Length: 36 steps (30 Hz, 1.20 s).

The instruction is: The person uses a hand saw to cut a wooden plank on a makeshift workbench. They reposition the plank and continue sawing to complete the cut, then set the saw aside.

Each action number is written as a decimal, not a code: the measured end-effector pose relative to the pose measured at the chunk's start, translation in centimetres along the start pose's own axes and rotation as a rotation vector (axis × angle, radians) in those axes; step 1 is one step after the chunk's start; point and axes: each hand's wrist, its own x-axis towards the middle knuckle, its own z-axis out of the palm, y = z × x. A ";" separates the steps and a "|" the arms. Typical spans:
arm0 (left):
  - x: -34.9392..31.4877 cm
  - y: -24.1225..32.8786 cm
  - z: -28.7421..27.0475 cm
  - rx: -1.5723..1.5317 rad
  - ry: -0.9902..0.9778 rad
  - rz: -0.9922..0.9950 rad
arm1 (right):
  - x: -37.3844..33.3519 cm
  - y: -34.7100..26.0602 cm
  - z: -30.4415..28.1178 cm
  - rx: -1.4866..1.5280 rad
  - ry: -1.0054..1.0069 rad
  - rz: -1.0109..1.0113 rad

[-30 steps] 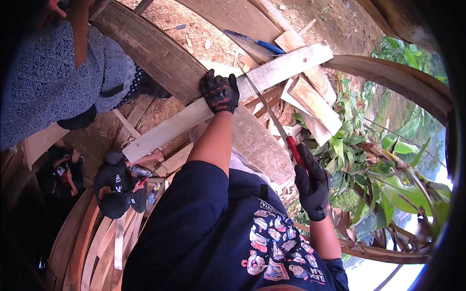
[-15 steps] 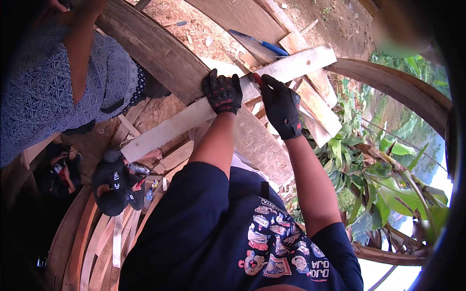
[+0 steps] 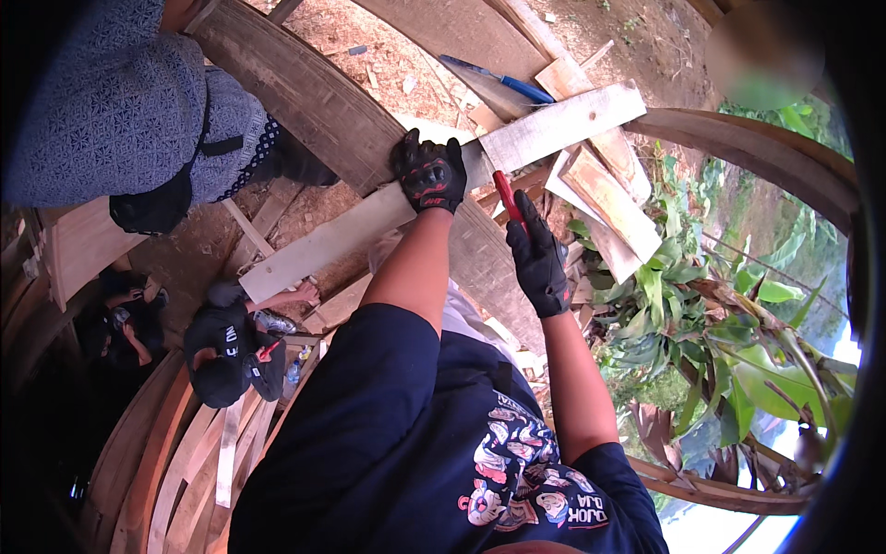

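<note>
A long pale wooden board (image 3: 561, 124) lies slantwise across a thick dark beam (image 3: 309, 92). My left hand (image 3: 430, 174), in a black glove with red marks, grips the board near its middle, with its fingers over the far edge. In my right hand (image 3: 539, 263), also gloved in black, is the red handle of a handsaw (image 3: 505, 192). Its thin blade shows almost edge-on and meets the board just right of my left hand. Beyond the board lies a blue-handled tool (image 3: 526, 90) with a long narrow blade.
Offcuts (image 3: 611, 201) are stacked to the right, beside leafy plants (image 3: 738, 332). A person in patterned blue clothing (image 3: 101, 111) stands at the left; a person in a black cap (image 3: 220, 380) is lower down near curved timbers (image 3: 189, 462). Wood chips litter the ground.
My right hand has drawn back toward my body with the saw, exposing more of its red handle. My left hand stays on the board. The person in patterned clothing has shifted.
</note>
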 end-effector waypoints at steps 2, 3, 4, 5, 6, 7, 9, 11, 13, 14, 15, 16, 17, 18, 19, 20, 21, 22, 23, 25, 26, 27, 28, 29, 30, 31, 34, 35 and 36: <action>0.1 0.1 0.1 0.007 -0.053 -0.012 | 0.2 -3.0 -1.3 0.000 -0.047 -0.014; 0.0 0.1 0.1 0.010 -0.082 -0.018 | 0.3 -4.1 -2.0 -0.034 -0.058 -0.025; -0.1 0.1 0.0 0.006 -0.088 -0.027 | -0.2 -5.3 -3.1 -0.076 -0.062 -0.035; 0.2 0.0 0.2 0.002 -0.087 -0.041 | -1.0 -6.7 -4.5 -0.118 -0.069 -0.054; 0.1 0.0 0.2 -0.004 -0.093 -0.058 | -2.1 -7.8 -5.8 -0.163 -0.079 -0.067; -0.1 0.2 0.0 0.000 -0.106 -0.055 | -3.5 -8.6 -6.8 -0.156 -0.067 -0.058; 0.1 0.4 -0.5 0.010 -0.119 -0.051 | -5.8 -9.7 -8.5 -0.139 -0.038 -0.052; 0.2 0.3 -0.2 -0.019 -0.115 -0.060 | -7.4 -11.0 -9.4 -0.109 -0.021 0.035; 0.2 0.2 0.3 -0.026 -0.078 -0.063 | -7.9 -12.5 -10.2 -0.103 -0.013 0.098; 0.0 0.2 0.2 -0.016 -0.044 -0.056 | -7.6 -13.1 -10.2 -0.099 -0.005 0.096; -0.1 0.2 0.2 -0.005 -0.010 -0.052 | -7.2 -13.7 -10.3 -0.094 0.002 0.092; 0.0 0.2 0.1 0.003 0.006 -0.046 | -6.8 -14.1 -10.3 -0.090 0.006 0.087; -0.1 0.1 0.2 0.013 0.015 -0.040 | -6.1 -14.2 -10.2 -0.101 -0.006 0.067; -0.1 0.0 0.3 0.024 0.025 -0.037 | -5.0 -14.3 -10.0 -0.112 -0.021 0.045; 0.0 -0.1 0.4 0.019 0.017 -0.027 | -3.7 -14.2 -9.6 -0.123 -0.037 0.022; 0.1 -0.1 0.0 0.014 -0.002 -0.014 | -2.3 -13.7 -8.9 -0.135 -0.056 0.006; 0.2 0.1 -0.3 0.002 -0.018 0.005 | -0.7 -13.1 -7.9 -0.152 -0.068 -0.009; 0.4 0.1 -0.2 -0.002 0.001 -0.004 | 1.2 -12.0 -6.7 -0.162 -0.079 -0.037; 0.3 0.2 -0.1 -0.006 0.018 -0.011 | 3.3 -10.9 -5.3 -0.136 -0.062 -0.061; 0.3 0.4 -0.5 0.023 -0.059 0.001 | 7.5 -8.4 -2.5 -0.098 -0.048 -0.020; -0.1 0.0 0.1 0.009 -0.019 0.006 | 9.2 -7.3 -1.1 -0.083 -0.064 0.028; -0.2 -0.3 1.4 -0.010 0.031 0.014 | 10.4 -6.3 0.3 -0.099 -0.048 -0.013; 0.0 -0.3 2.1 -0.029 0.083 0.026 | 11.4 -5.3 1.7 -0.114 -0.027 -0.052; 0.1 -0.3 1.8 -0.025 0.085 0.010 | 12.0 -5.2 2.5 -0.127 -0.013 -0.093; 0.0 -0.1 1.4 -0.023 0.087 -0.004 | 11.9 -5.0 2.7 -0.115 -0.022 -0.093; 0.1 -0.1 1.1 -0.022 0.088 -0.018 | 11.5 -4.9 2.6 -0.105 -0.030 -0.091; 0.3 0.1 -0.3 -0.033 -0.003 -0.011 | 8.7 -1.8 2.3 -0.006 -0.034 -0.052; 0.0 0.2 -0.6 -0.039 -0.007 -0.010 | 7.3 -1.2 2.3 -0.004 -0.041 -0.025; 0.2 0.2 -0.7 -0.042 0.000 -0.013 | 6.3 -0.6 2.4 0.001 -0.049 -0.010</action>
